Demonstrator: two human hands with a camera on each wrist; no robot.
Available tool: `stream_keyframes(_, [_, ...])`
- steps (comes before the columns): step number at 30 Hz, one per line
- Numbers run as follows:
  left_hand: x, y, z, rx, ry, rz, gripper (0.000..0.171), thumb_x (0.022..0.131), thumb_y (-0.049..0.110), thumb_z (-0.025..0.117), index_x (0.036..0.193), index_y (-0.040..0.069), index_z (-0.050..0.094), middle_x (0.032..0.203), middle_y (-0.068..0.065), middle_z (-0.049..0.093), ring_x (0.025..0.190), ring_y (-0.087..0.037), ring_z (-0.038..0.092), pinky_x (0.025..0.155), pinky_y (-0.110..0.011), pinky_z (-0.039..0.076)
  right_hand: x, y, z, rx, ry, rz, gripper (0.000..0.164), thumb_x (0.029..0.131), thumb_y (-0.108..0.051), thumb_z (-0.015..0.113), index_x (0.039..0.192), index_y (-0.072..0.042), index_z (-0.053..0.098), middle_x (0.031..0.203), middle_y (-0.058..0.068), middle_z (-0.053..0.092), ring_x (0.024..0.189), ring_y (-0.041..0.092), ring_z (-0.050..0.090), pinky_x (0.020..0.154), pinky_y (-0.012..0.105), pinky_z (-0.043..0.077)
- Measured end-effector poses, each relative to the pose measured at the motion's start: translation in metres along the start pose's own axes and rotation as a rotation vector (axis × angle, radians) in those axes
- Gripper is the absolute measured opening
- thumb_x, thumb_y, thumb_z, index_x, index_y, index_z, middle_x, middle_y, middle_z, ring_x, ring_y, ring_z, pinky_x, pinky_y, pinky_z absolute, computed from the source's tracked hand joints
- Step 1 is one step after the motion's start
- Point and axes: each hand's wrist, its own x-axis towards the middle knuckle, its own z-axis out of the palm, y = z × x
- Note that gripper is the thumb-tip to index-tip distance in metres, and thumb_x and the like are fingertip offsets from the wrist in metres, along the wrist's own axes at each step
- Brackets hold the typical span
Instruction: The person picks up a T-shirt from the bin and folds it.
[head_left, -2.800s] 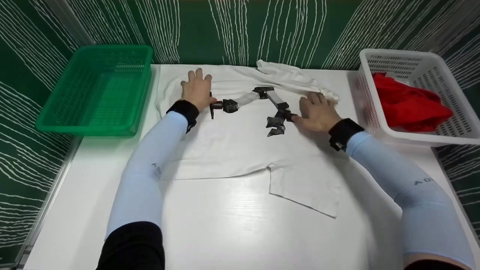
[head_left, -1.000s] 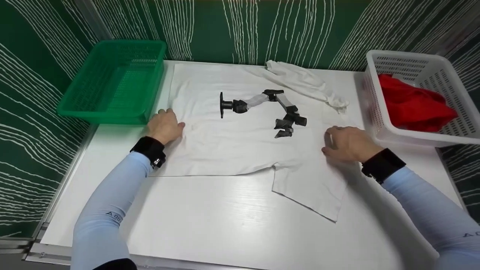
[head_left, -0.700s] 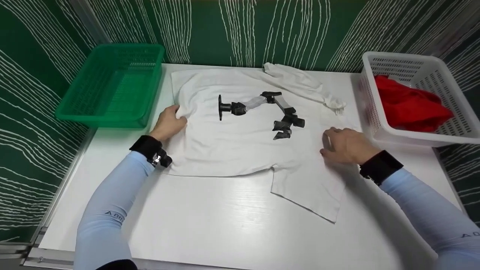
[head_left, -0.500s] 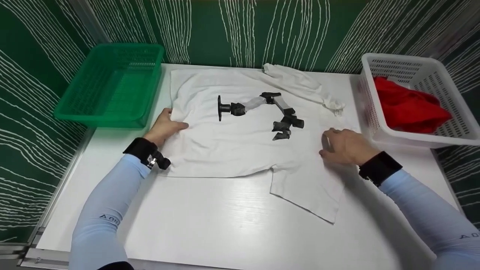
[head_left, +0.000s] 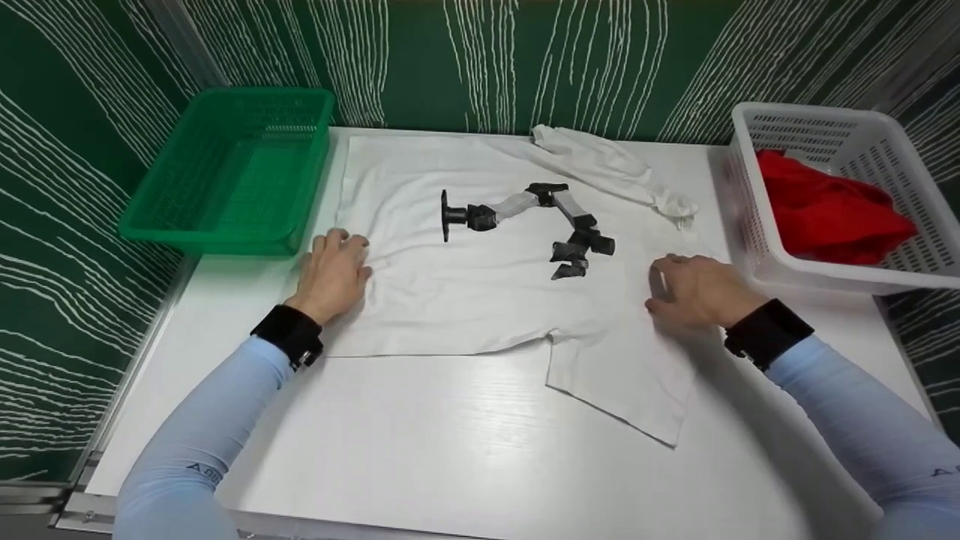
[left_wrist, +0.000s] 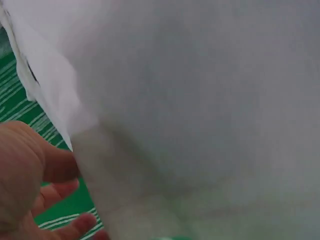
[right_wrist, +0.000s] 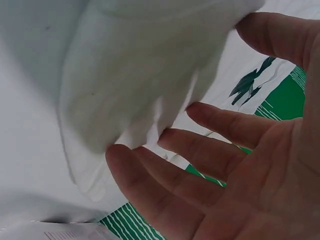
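I watch a white shirt (head_left: pixel 465 300) spread across the counter (head_left: pixel 420 450); the left hand (head_left: pixel 330 277) lies relaxed at its left edge; the right hand (head_left: pixel 701 291) touches its right edge, fingers loose.

Head view looks down on the shirt (head_left: pixel 465 300) close wrist views share.

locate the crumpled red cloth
In the head view, the crumpled red cloth lies in the white perforated plastic basket on the right, beyond the person's right hand.
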Motion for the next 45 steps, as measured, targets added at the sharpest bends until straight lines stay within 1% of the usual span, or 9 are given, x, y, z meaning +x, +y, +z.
stream_keyframes(4, [0.002, 0.0, 0.004, 0.02, -0.172, -0.032, 0.073, 0.112, 0.05, 0.053, 0.166, 0.003, 0.037, 0.171, -0.035, 0.028, 0.156, -0.059, 0.026, 0.118, -0.078, 0.033, -0.013, -0.002, 0.001, -0.001, 0.07, -0.067, 0.042, 0.093, -0.034, 0.078, 0.121, -0.004, 0.067, 0.13, 0.024, 0.069, 0.1, 0.046, 0.07, 0.082, 0.063, 0.059])
stream_keyframes(9, [-0.015, 0.005, -0.007, 0.028, -0.165, 0.031, 0.049, 0.106, 0.035, 0.065, 0.14, 0.0, 0.061, 0.147, -0.031, 0.053, 0.136, -0.054, 0.046, 0.105, -0.069, 0.046, -0.047, -0.024, -0.006, 0.041, 0.176, -0.245, 0.022, 0.084, -0.026, 0.09, 0.093, -0.015, 0.073, 0.086, -0.002, 0.071, 0.074, 0.017, 0.062, 0.062, 0.037, 0.053])
stream_keyframes(13, [-0.045, 0.015, -0.025, -0.068, -0.25, 0.165, 0.016, 0.088, 0.024, 0.08, 0.091, 0.012, 0.07, 0.095, -0.008, 0.066, 0.093, -0.031, 0.058, 0.077, -0.043, 0.049, -0.061, -0.055, -0.008, 0.076, -0.016, -0.345, 0.043, 0.076, -0.048, 0.097, 0.073, -0.026, 0.06, 0.066, -0.019, 0.05, 0.063, 0.003, 0.043, 0.057, 0.024, 0.037])
stream_keyframes(18, [-0.071, 0.012, -0.033, -0.025, -0.398, 0.262, 0.026, 0.068, 0.015, 0.085, 0.073, 0.018, 0.06, 0.075, 0.002, 0.056, 0.076, -0.02, 0.052, 0.066, -0.033, 0.041, -0.062, -0.07, 0.01, 0.039, -0.252, -0.311, 0.059, 0.056, -0.055, 0.103, 0.075, -0.027, 0.055, 0.066, -0.018, 0.045, 0.062, 0.003, 0.043, 0.057, 0.026, 0.034])
stream_keyframes(23, [-0.077, -0.002, -0.026, 0.102, -0.216, 0.322, 0.02, 0.07, 0.001, 0.074, 0.077, 0.013, 0.061, 0.08, -0.001, 0.053, 0.074, -0.024, 0.051, 0.064, -0.036, 0.041, -0.061, -0.064, 0.012, 0.097, -0.268, -0.348, 0.04, 0.07, -0.027, 0.095, 0.071, -0.026, 0.055, 0.064, -0.019, 0.043, 0.062, 0.001, 0.042, 0.058, 0.024, 0.033])
stream_keyframes(29, [-0.078, -0.019, -0.025, 0.07, -0.019, 0.302, 0.013, 0.08, -0.001, 0.07, 0.073, 0.01, 0.069, 0.075, -0.003, 0.059, 0.072, -0.026, 0.059, 0.061, -0.043, 0.05, -0.059, -0.057, 0.008, 0.218, -0.307, -0.386, 0.031, 0.076, -0.012, 0.077, 0.064, -0.026, 0.053, 0.061, -0.022, 0.038, 0.058, -0.004, 0.036, 0.055, 0.019, 0.029])
stream_keyframes(36, [-0.087, -0.031, -0.035, 0.062, -0.074, 0.24, 0.008, 0.079, 0.003, 0.074, 0.075, 0.01, 0.075, 0.087, -0.005, 0.066, 0.082, -0.03, 0.064, 0.07, -0.049, 0.054, -0.065, -0.054, 0.006, 0.367, -0.435, -0.396, 0.035, 0.078, -0.013, 0.085, 0.062, -0.019, 0.054, 0.06, -0.022, 0.042, 0.057, -0.005, 0.039, 0.054, 0.018, 0.029])
stream_keyframes(40, [-0.089, -0.036, -0.042, -0.061, -0.061, 0.193, 0.007, 0.081, 0.01, 0.077, 0.076, 0.014, 0.074, 0.096, -0.003, 0.074, 0.092, -0.029, 0.068, 0.081, -0.048, 0.055, -0.063, -0.046, 0.0, 0.527, -0.524, -0.443, 0.019, 0.084, -0.009, 0.083, 0.07, -0.018, 0.075, 0.063, -0.01, 0.063, 0.059, -0.006, 0.048, 0.054, 0.014, 0.032])
stream_keyframes(45, [-0.072, -0.033, -0.052, -0.419, 0.147, 0.098, 0.007, 0.091, 0.007, 0.071, 0.094, 0.007, 0.077, 0.102, -0.009, 0.08, 0.097, -0.026, 0.069, 0.088, -0.033, 0.05, -0.046, -0.016, -0.027, 0.811, -0.523, -0.576, 0.028, 0.084, 0.011, 0.064, 0.092, -0.009, 0.082, 0.076, 0.01, 0.072, 0.066, -0.004, 0.058, 0.052, 0.017, 0.043])
